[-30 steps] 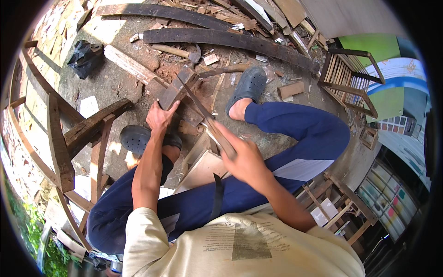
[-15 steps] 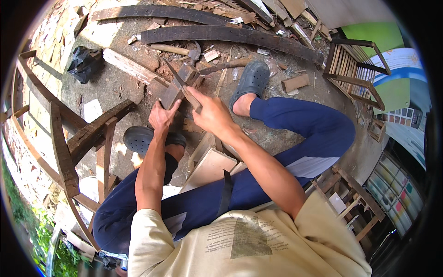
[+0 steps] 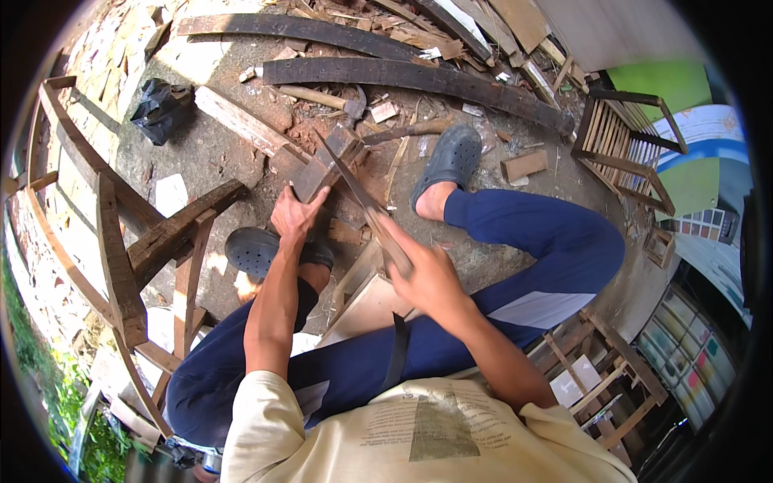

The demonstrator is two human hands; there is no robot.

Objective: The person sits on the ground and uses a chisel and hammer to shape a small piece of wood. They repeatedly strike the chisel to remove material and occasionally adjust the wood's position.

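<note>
The short wooden block (image 3: 328, 167) lies just ahead of the left hand (image 3: 295, 212), between the two clogs, its long axis running from the near left to the far right; the left hand is much the nearer of the two, touching the block's near-left end, the thumb set apart from the fingers along the near edge and the fingers bent at the left side — a grip on the end, though the undersides of the fingertips are hidden. The right hand (image 3: 429, 276) sits farther back and to the right, its fingers wrapped together round the wooden handle of a handsaw (image 3: 359, 190); the tapering blade points away and to the left, so that its line crosses the block's long axis, passing to the right of the left thumb; whether the edge touches the wood or rides just above it I cannot tell. Beyond the block's far end lies a claw hammer (image 3: 320, 98); a pale-sided plank (image 3: 241, 119) slants in from the far left toward the block; the right clog (image 3: 452, 159) stands well apart, off to the right.
</note>
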